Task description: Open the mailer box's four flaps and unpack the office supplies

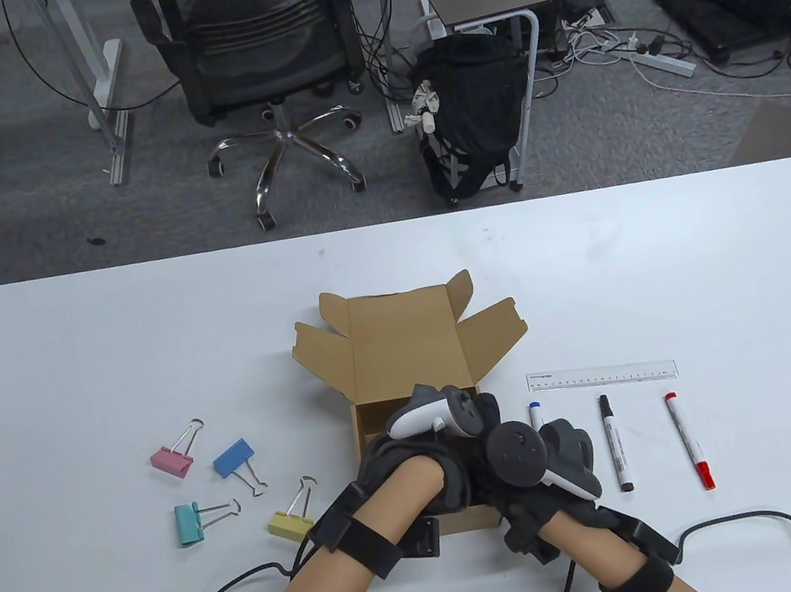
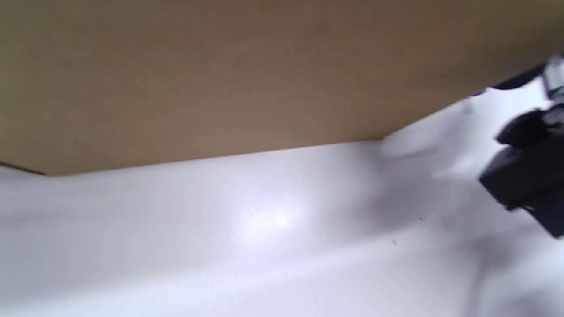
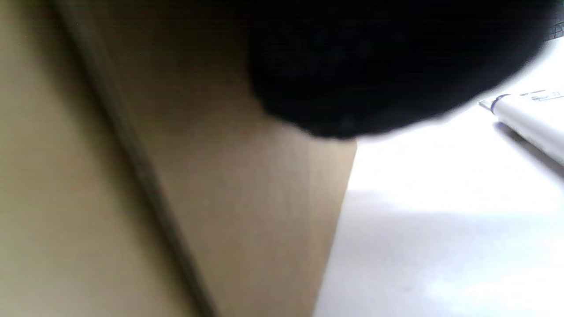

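Both hands covered the mailer box (image 1: 405, 355) interior; contents and finger poses hidden. Blue-capped marker (image 1: 536, 415) mostly behind the right hand (image 1: 537, 461). Wrist views blurred; left hand (image 1: 423, 458) fingers unseen there. Ruler (image 1: 602, 376) markings unreadable.

Both hands — left (image 1: 421, 450) and right (image 1: 536, 458) — are crowding the mailer box (image 1: 405, 355) opening, blocking entry from above. Left of the box, four binder clips (image 1: 230, 482) are dotting the worktop (image 1: 71, 350); right of it, a ruler (image 1: 602, 376) and three markers (image 1: 614, 441) are lying close together. Bare worktop is lying open beyond the raised flaps and toward both far edges.
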Available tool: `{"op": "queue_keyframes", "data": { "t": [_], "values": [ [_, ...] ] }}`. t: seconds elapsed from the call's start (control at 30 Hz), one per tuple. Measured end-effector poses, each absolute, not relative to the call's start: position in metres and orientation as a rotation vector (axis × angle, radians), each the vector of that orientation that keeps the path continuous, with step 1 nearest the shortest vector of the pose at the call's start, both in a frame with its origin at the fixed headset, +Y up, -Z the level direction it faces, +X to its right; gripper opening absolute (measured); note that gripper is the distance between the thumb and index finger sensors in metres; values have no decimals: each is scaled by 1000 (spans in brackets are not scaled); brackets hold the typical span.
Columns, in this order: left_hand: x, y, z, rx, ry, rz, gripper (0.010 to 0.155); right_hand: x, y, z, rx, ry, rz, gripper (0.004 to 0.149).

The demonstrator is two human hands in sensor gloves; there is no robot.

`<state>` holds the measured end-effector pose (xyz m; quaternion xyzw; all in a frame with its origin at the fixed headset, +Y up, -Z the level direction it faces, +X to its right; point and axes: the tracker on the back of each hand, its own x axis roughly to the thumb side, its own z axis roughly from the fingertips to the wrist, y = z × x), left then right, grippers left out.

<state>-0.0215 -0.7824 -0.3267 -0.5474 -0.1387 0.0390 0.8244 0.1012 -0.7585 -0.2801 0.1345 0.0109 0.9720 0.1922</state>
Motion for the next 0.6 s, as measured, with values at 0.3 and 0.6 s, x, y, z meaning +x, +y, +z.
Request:
{"op": "queue_keyframes", "data": {
  "t": [0.3, 0.6],
  "values": [
    [-21, -784, -326, -1118, -229, 6, 64, 101, -759, -280, 371, 29, 2734, 65],
    [-28, -781, -324, -1027, -237, -19, 54, 101, -759, -280, 370, 29, 2736, 65]
  ]
}}
